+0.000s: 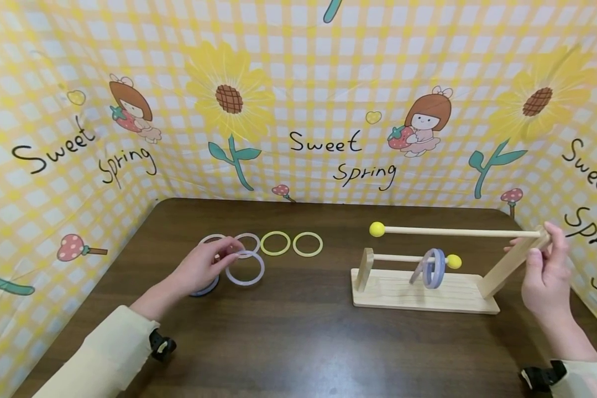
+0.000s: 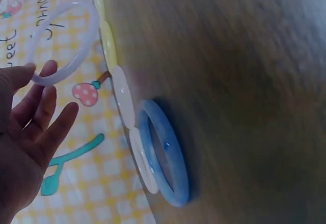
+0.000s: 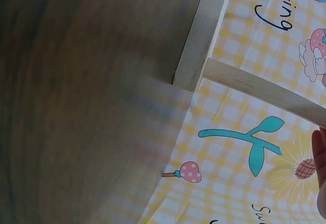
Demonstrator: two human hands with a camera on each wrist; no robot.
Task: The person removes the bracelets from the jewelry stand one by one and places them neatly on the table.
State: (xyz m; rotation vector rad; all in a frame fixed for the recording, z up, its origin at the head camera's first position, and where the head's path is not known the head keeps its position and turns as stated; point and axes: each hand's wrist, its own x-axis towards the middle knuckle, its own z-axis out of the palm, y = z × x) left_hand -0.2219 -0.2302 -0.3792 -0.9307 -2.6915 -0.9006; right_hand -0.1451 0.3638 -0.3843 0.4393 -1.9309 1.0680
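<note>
My left hand [image 1: 199, 272] pinches a pale lavender bangle [image 1: 245, 284] between thumb and fingertips, raised over the table's left side. In the left wrist view the bangle [image 2: 66, 73] stands out from the fingertips. A blue bangle [image 2: 178, 163] lies below that hand, partly hidden by it in the head view. On the right is a wooden bangle stand [image 1: 393, 300] with two yellow-tipped rods. My right hand [image 1: 548, 279] grips the top of its slanted post [image 1: 508, 266]. Several bluish-lavender bangles [image 1: 440, 271] hang on the lower rod [image 1: 395, 258] near its yellow ball.
Behind the left hand, two yellow bangles [image 1: 276, 254] and two pale ones [image 1: 247, 234] lie in a row on the brown table [image 1: 298, 337]. The upper rod [image 1: 453, 231] reaches leftward over the stand. Checked yellow cloth [image 1: 308, 99] walls the back and sides.
</note>
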